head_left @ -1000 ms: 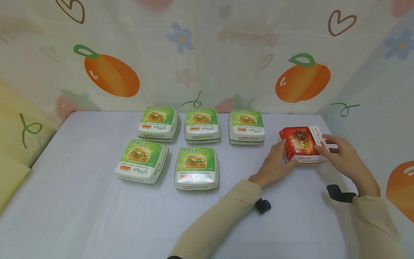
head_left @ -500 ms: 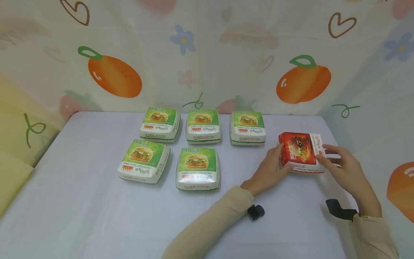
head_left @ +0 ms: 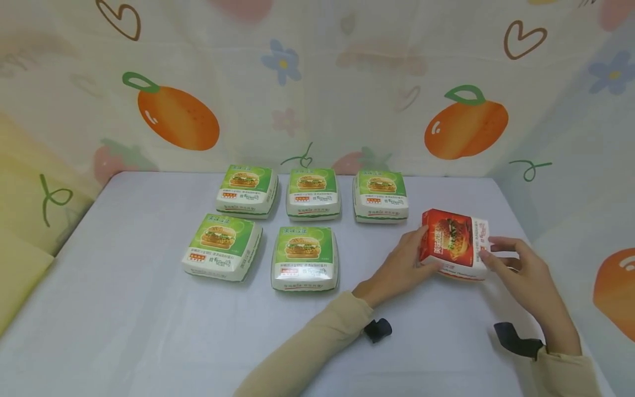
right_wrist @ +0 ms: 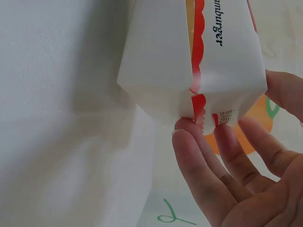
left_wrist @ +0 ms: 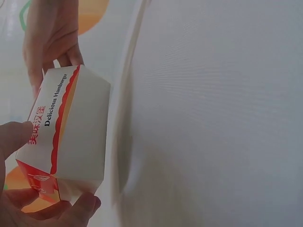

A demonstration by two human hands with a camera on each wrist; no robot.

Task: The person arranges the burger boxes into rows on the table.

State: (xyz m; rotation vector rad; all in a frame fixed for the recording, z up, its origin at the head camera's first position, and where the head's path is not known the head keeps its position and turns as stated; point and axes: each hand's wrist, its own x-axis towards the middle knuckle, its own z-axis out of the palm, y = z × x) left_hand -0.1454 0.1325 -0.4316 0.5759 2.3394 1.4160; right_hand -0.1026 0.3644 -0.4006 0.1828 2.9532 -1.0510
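Note:
A red and white hamburger box (head_left: 452, 241) is held between both hands over the right side of the table, a little tilted. My left hand (head_left: 397, 270) grips its left end, thumb on the near wall and fingertips under the end in the left wrist view. The right hand (head_left: 528, 284) holds the right end, with thumb and fingers spread across that end wall (right_wrist: 236, 106). The lid looks closed in both wrist views. Beneath the box, its white base (left_wrist: 85, 132) shows apart from the tabletop, with a shadow below.
Several green and white hamburger boxes stand in two rows: three at the back, including the right one (head_left: 381, 196), and two in front, including the nearer middle one (head_left: 304, 259). A white cloth covers the table (head_left: 149, 331). A printed curtain (head_left: 347, 99) hangs behind.
Both hands have drawn the red hamburger box toward the person and slightly left, up off the table. The green boxes keep their places; the view has shifted slightly.

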